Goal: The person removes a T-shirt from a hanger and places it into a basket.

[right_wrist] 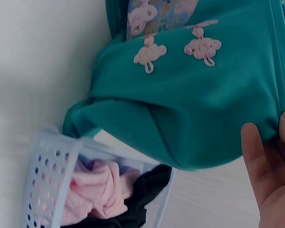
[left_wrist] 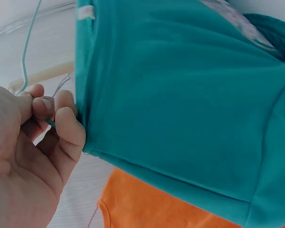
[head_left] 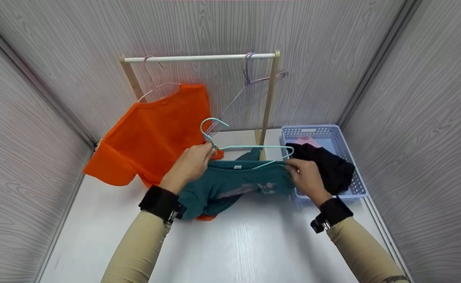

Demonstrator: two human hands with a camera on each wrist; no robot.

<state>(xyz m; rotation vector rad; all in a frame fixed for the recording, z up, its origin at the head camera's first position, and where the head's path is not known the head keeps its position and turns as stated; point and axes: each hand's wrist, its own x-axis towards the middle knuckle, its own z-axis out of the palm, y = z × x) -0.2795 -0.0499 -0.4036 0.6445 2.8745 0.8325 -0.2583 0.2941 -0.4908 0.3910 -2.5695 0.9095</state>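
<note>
A teal shirt [head_left: 250, 179] with pale flower-shaped trims hangs between the two hands, its neckline upward. My left hand [head_left: 191, 163] pinches a mint-green clothes hanger [head_left: 250, 147] just below its hook; in the left wrist view, its fingers also lie against the shirt's neck edge. The hanger's right arm reaches over the neckline, its looped end above the right hand. With thumb and fingers, my right hand [head_left: 307, 177] grips the shirt's neckline near the shoulder. The hanger's left arm is hidden by the left hand and the cloth.
Behind stands a clothes rack [head_left: 199, 58] with a white rail. An orange shirt [head_left: 163, 129] hangs on it at left, and bare hangers [head_left: 247, 72] at right. A lavender basket [head_left: 352, 157] at right holds a black garment [head_left: 329, 169] and pink cloth [right_wrist: 99, 190].
</note>
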